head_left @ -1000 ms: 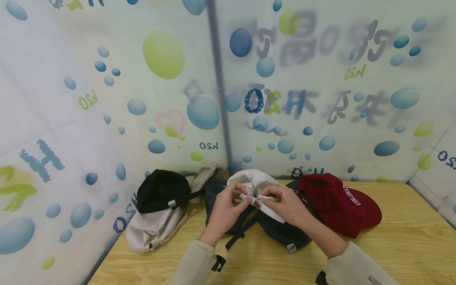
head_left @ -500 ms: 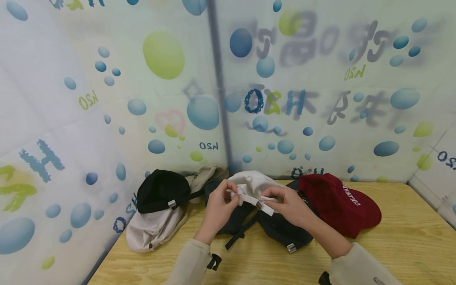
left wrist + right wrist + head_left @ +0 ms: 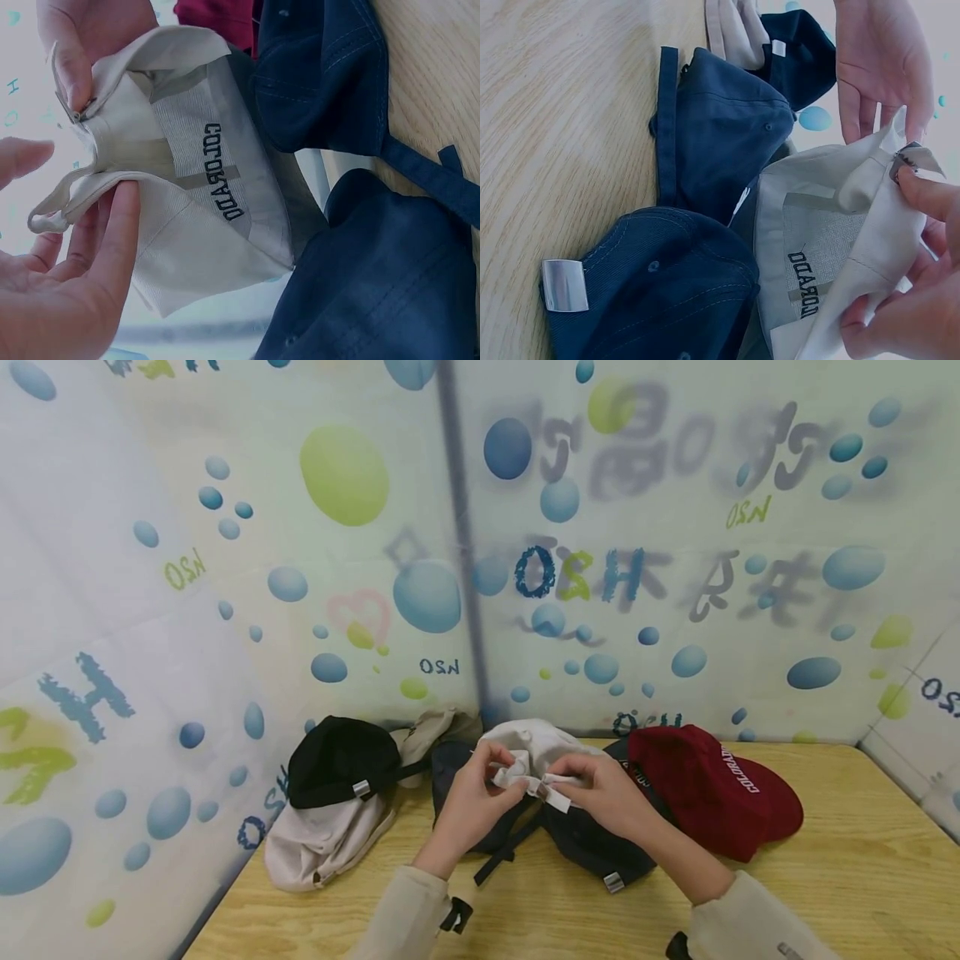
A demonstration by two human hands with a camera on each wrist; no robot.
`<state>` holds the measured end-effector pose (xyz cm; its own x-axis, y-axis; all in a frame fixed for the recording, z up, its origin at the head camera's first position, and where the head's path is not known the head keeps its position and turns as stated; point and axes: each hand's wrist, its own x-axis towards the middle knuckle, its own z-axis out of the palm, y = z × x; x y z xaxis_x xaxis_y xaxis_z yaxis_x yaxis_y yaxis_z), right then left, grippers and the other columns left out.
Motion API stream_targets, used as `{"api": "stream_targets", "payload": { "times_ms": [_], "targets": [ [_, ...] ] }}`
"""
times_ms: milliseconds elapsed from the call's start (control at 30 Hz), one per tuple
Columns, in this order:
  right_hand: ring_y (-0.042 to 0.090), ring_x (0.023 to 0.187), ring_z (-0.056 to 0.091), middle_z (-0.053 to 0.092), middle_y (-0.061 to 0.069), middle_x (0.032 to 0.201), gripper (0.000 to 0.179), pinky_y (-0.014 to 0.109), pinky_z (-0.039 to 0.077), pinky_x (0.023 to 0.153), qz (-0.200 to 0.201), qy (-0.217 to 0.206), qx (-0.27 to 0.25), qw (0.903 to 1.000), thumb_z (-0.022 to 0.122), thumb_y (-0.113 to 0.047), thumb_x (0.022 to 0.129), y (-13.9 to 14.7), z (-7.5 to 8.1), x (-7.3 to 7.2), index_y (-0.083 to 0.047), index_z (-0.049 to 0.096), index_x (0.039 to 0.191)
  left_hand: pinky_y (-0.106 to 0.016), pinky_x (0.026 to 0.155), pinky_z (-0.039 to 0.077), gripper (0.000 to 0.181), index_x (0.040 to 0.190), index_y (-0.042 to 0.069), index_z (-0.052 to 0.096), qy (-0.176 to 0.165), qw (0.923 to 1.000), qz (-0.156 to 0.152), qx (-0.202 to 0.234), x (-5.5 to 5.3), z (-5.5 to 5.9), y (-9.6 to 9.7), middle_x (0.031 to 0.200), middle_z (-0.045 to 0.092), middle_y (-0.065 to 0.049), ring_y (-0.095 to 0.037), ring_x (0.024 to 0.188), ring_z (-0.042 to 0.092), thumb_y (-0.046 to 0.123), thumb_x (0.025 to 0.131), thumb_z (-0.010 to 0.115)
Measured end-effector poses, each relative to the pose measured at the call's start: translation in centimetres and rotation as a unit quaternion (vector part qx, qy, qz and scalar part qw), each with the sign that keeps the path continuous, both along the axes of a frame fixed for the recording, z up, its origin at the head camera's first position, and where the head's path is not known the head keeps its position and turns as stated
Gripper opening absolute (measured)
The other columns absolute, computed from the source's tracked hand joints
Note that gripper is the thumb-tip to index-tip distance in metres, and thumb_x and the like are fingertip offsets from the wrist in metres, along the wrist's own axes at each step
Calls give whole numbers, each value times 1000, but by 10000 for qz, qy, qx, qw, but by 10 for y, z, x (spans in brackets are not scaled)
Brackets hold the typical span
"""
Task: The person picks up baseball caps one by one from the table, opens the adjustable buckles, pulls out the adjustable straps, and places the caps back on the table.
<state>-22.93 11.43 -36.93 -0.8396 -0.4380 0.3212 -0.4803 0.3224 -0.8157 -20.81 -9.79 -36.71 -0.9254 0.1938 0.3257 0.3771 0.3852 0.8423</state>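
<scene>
A white cap (image 3: 534,737) is held up between both hands over the dark caps, its opening turned toward me. "COLORADO" lettering (image 3: 218,172) shows in the left wrist view. My left hand (image 3: 474,793) holds the cap's back strap (image 3: 52,214) with its fingers curled at the edge. At the metal buckle (image 3: 904,159), my right hand (image 3: 611,793) pinches the cap, thumb on the buckle. A short strap end (image 3: 557,801) sticks out past the buckle.
Dark blue caps (image 3: 596,839) lie right below the hands on the wooden table (image 3: 847,877). To the right is a dark red cap (image 3: 693,793). At left, a black cap (image 3: 341,760) rests on a pale pink cap (image 3: 322,843), with a beige cap (image 3: 438,735) behind.
My left hand moved left, drawing out the strap, then came back toward the right hand. The strap end beyond the buckle is shorter than a second ago. The other caps stayed put.
</scene>
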Motion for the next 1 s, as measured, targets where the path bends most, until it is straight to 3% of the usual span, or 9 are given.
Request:
{"api": "stream_targets", "payload": {
  "times_ms": [200,433,633,800,1000],
  "targets": [
    [5,81,53,69,7,94,7,21,48,66,-152,16,141,9998,67,-10,94,1,-4,0,-7,73,94,-21,71,52,29,109,11,49,132,9996,-151,-174,-3,-3,6,109,61,-8,-13,87,61,12,91,72],
    [8,85,52,69,5,95,7,22,48,68,-164,-106,255,9995,68,-13,94,4,-7,1,-9,73,93,-21,68,47,27,108,9,50,404,9977,40,-545,-6,-8,8,107,65,-12,-22,94,65,0,90,68],
    [6,86,53,69,8,97,9,21,50,74,147,-245,187,9994,66,-13,96,14,-6,4,-6,72,97,-22,67,47,26,107,11,49,421,9963,246,-702,-9,-10,4,107,64,-12,-25,97,67,-1,91,67],
    [8,90,50,66,7,96,8,21,49,75,423,-268,256,9984,65,-12,96,25,-3,4,-6,69,98,-26,73,52,24,106,11,50,480,9954,340,-762,-10,-13,-3,110,64,-12,-28,103,68,0,92,66],
    [10,92,51,65,6,95,6,23,49,75,520,-122,404,9978,63,-9,96,36,4,2,-7,67,100,-26,72,53,24,104,11,51,442,9958,308,-741,-9,-12,-10,106,67,-13,-22,89,67,-3,92,66]
  ]
}}
